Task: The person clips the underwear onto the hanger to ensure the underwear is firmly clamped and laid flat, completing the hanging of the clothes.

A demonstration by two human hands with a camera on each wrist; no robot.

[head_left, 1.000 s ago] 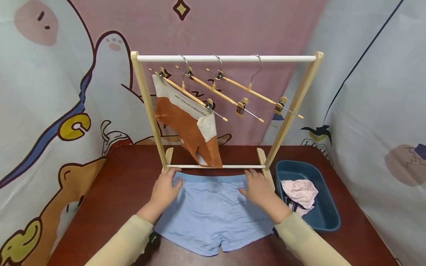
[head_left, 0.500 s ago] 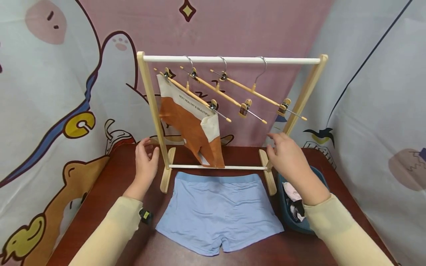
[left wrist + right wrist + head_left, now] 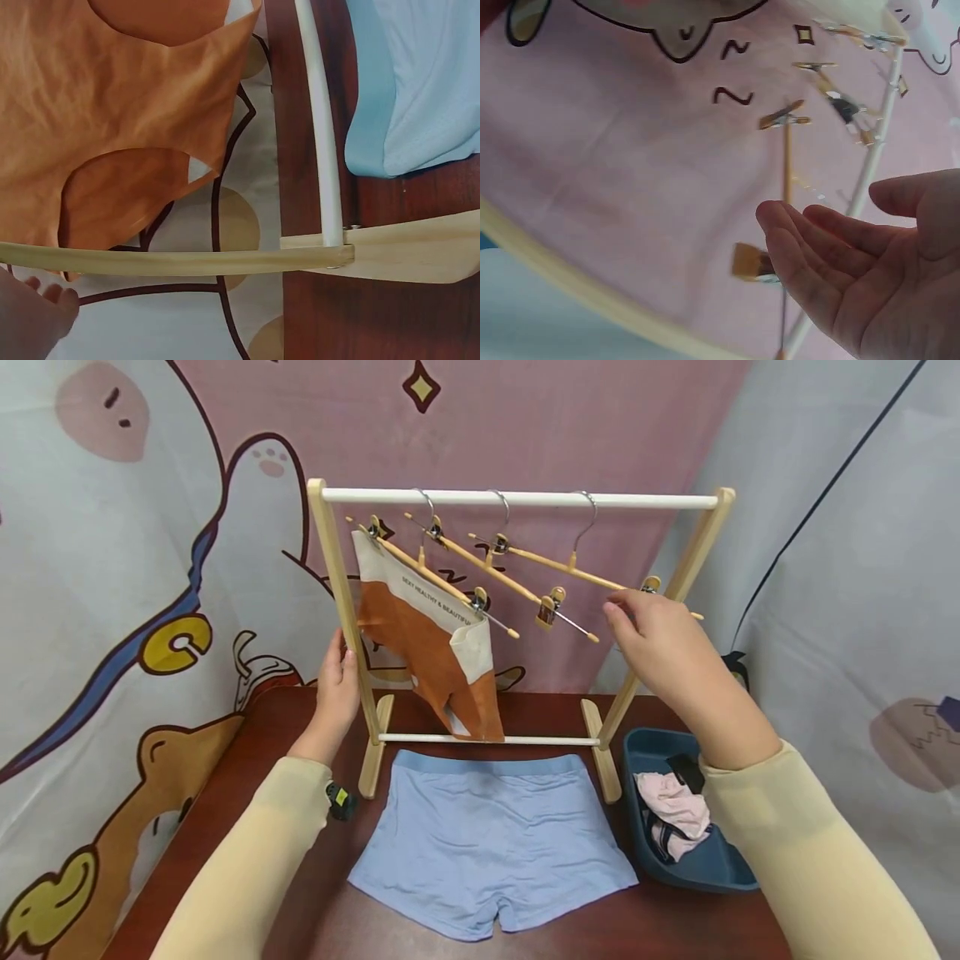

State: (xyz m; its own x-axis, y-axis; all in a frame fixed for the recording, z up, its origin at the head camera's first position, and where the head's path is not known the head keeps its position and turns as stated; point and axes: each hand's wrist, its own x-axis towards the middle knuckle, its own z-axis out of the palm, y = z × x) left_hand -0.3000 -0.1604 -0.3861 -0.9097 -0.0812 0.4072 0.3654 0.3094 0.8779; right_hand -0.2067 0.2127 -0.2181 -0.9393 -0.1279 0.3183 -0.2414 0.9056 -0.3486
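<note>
My right hand [image 3: 663, 635] is raised to the rightmost clip hanger [image 3: 543, 558], its fingers lying along the bar beside the right clip. In the right wrist view its fingers [image 3: 817, 247] are loosely bent, with the thumb apart, overlapping the hanger. My left hand [image 3: 337, 689] is beside the rack's left post [image 3: 343, 602], fingers up and relaxed. Blue boxer shorts [image 3: 491, 835] lie flat on the table, waistband toward the rack. An orange and white pair of underpants [image 3: 431, 647] hangs from the leftmost hanger [image 3: 427, 568]. The middle hanger [image 3: 495, 572] bears nothing.
The wooden rack has a white top rail [image 3: 517, 497] and a lower bar [image 3: 540, 740]. To its right stands a blue basin [image 3: 738, 868] with pink and dark clothes [image 3: 675, 806]. A printed cloth backdrop [image 3: 570, 427] rises behind the table [image 3: 277, 843].
Both hands have left the waistband of the blue shorts. The left moved out and up to the left post; the right rose to the rightmost hanger, which has turned slightly.
</note>
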